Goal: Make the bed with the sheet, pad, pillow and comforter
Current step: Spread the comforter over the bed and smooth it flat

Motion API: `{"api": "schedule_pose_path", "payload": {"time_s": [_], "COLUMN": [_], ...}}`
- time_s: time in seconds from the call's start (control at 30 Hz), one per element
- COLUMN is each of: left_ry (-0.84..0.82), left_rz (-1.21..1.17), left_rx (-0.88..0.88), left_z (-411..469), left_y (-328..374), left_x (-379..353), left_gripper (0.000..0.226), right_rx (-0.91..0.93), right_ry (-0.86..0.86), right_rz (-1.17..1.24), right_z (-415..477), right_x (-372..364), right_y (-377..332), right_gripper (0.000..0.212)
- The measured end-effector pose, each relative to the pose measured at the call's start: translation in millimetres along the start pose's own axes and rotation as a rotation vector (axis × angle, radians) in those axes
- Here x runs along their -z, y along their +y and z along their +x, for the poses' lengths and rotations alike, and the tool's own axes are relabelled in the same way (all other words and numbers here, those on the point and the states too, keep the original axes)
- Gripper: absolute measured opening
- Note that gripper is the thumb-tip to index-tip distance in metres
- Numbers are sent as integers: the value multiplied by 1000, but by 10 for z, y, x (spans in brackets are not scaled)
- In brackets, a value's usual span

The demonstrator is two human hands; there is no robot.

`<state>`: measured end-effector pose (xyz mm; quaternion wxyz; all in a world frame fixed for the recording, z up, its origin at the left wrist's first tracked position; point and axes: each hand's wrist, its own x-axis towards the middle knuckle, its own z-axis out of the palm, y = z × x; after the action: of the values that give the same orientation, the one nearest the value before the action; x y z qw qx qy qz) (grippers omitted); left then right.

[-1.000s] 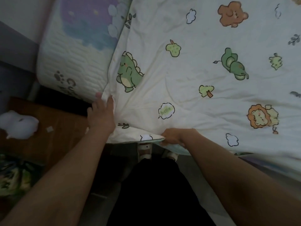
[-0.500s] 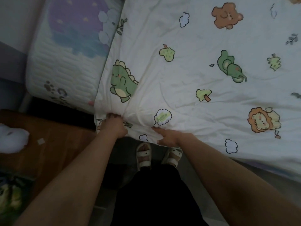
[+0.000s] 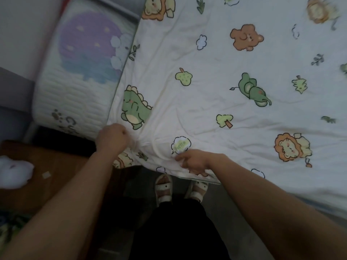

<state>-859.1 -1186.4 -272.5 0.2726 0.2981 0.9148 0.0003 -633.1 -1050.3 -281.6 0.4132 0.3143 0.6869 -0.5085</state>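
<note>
A white comforter (image 3: 225, 102) printed with dinosaurs, bears, lions and trees covers most of the bed. Its near corner hangs over the bed's edge. My left hand (image 3: 112, 138) is closed in a fist on bunched fabric at that corner, beside the green dinosaur. My right hand (image 3: 193, 161) pinches the comforter's edge just below the "hello" bubble. To the left lies a quilted pillow (image 3: 78, 76) with a purple and blue print and a paw mark. Sheet and pad are hidden under the comforter.
A brown wooden bedside surface (image 3: 48, 166) stands at the left with a white fluffy object (image 3: 13, 171) on it. My feet in white sandals (image 3: 163, 188) stand on grey floor right against the bed. A pale wall runs at the upper left.
My left hand went from flat and open on the comforter's corner to a fist gripping it. The right hand stayed on the edge. The view shifted, showing more of the bed.
</note>
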Motion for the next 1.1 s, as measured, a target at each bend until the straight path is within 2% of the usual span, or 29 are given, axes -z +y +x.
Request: {"api": "schedule_pose_path", "payload": {"time_s": [0.07, 0.1, 0.17, 0.2, 0.27, 0.33, 0.43, 0.5, 0.63, 0.8, 0.9, 0.97, 1.07, 1.1], "left_ry": [214, 249, 137, 54, 1, 132, 313, 283, 234, 358, 410, 244, -269, -391], "left_rz": [-145, -228, -440, -570, -717, -669, -568, -500, -520, -412, -425, -423, -299, -247], "left_rx": [67, 119, 227, 269, 300, 314, 404, 419, 343, 237, 155, 107, 92, 89], "left_z": [43, 70, 163, 197, 262, 327, 421, 460, 438, 197, 35, -36, -122, -143], "left_y": [-60, -100, -166, -189, -244, -318, -548, -632, -539, -199, -35, 10, -20, -51], "left_x": [163, 209, 179, 132, 9, -38, -8, -10, 57, 189, 239, 186, -45, -146], "left_gripper": [11, 18, 45, 51, 35, 16, 26, 27, 18, 26, 17, 6, 14, 16], "right_rx": [9, 27, 63, 68, 85, 95, 96, 79, 62, 59, 64, 76, 90, 93], "right_ry": [25, 31, 31, 27, 7, -2, -11, -11, 2, 42, 74, 92, 118, 125], "right_rz": [13, -11, -36, -42, -53, -83, -121, -121, -136, -182, -184, -182, -186, -187], "right_z": [-70, -89, -87, -63, 18, 97, 165, 192, 228, 182, 75, 2, -81, -86], "right_x": [69, 87, 97, 84, 19, -35, -86, -95, -64, 13, 82, 138, 201, 212], "right_y": [-84, -144, -262, -325, -419, -479, -528, -511, -505, -518, -530, -519, -491, -471], "right_gripper": [43, 42, 41, 40, 41, 41, 41, 40, 40, 40, 40, 40, 40, 40]}}
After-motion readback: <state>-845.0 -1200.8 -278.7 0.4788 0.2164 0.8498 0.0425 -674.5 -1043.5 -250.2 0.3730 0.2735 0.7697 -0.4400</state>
